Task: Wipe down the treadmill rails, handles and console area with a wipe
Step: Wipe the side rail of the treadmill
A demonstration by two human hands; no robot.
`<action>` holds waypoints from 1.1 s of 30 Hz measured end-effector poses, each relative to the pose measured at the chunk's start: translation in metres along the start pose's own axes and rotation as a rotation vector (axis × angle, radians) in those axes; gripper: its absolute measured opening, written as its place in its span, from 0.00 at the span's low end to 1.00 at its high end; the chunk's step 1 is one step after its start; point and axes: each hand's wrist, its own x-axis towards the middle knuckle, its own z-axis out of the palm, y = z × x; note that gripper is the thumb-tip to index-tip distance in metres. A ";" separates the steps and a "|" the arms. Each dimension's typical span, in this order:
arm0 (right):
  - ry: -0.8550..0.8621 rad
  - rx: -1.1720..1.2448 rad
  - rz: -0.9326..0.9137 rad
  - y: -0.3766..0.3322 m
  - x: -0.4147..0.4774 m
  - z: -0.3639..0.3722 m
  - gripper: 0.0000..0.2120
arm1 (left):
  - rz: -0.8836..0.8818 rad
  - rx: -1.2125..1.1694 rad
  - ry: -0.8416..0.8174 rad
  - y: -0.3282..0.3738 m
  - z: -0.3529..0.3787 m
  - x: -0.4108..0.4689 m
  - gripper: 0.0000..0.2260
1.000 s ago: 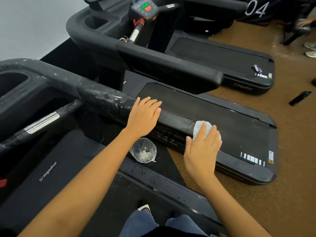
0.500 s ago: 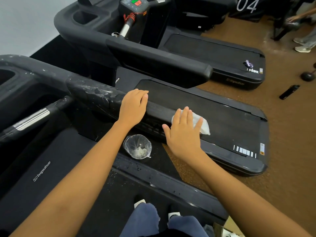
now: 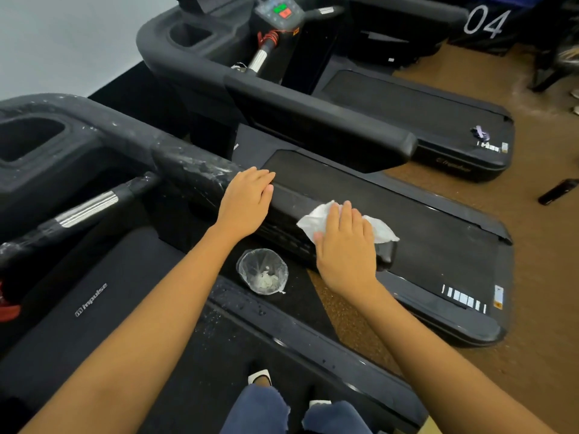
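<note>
A black treadmill side rail (image 3: pixel 194 170) runs from upper left to centre, streaked with white residue on its left part. My left hand (image 3: pixel 246 202) lies flat on top of the rail, fingers together, holding nothing. My right hand (image 3: pixel 344 242) presses a crumpled white wipe (image 3: pixel 318 219) onto the rail's near end; the wipe shows on both sides of my fingers. A silver-banded inner handle (image 3: pixel 87 208) slants at the left, below the console's cup holder (image 3: pixel 28 137).
A clear plastic cup (image 3: pixel 262 270) with white scraps stands on the treadmill deck below the rail. A second treadmill (image 3: pixel 313 120) with its console (image 3: pixel 283 10) sits beyond. A dark phone-like object (image 3: pixel 557 191) lies on the brown floor at right. My feet are at the bottom.
My right hand has slid the wipe leftward along the rail from its tip toward my left hand. The left hand stays on the rail. The camera view shifted slightly.
</note>
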 end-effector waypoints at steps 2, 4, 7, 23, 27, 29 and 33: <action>0.003 -0.039 -0.005 -0.026 0.024 0.003 0.28 | 0.005 0.002 0.000 -0.001 0.001 0.000 0.18; -0.068 -0.014 -0.109 -0.052 0.055 -0.002 0.25 | 0.005 -0.003 -0.008 -0.005 0.000 0.000 0.18; -0.128 0.026 -0.228 -0.069 0.085 -0.008 0.22 | -0.058 -0.020 0.019 -0.015 -0.006 0.003 0.18; -0.093 -0.008 -0.183 -0.116 0.101 0.002 0.25 | -0.046 0.022 0.031 -0.055 -0.027 0.014 0.17; 0.017 -0.076 -0.129 -0.068 0.058 0.009 0.29 | -0.046 0.061 -0.013 -0.064 -0.030 0.017 0.18; 0.054 -0.131 -0.072 -0.059 0.043 0.013 0.31 | -0.058 0.068 0.001 -0.070 -0.031 0.017 0.19; -0.010 -0.130 -0.007 -0.104 0.075 0.009 0.31 | -0.102 0.081 0.044 -0.087 -0.039 0.016 0.19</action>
